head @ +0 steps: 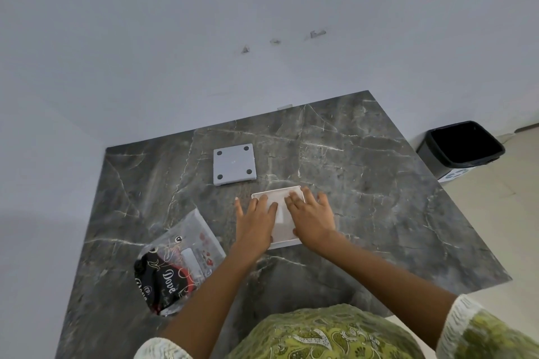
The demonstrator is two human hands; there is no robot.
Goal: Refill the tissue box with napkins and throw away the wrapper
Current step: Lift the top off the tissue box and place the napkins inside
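Observation:
A white tissue box point(284, 224) lies on the dark marble table point(364, 198), filled with white napkins. My left hand point(256, 221) and my right hand point(312, 217) both rest flat on top of the napkins, fingers spread and pressing down. The box's grey base panel point(234, 164), with four dark round feet, lies apart at the back of the table. The plastic wrapper point(178, 262), clear with black and red print, lies crumpled at the front left, untouched by either hand.
A black bin point(460, 148) with a dark liner stands on the tiled floor to the right of the table. A white wall with several holes rises behind the table.

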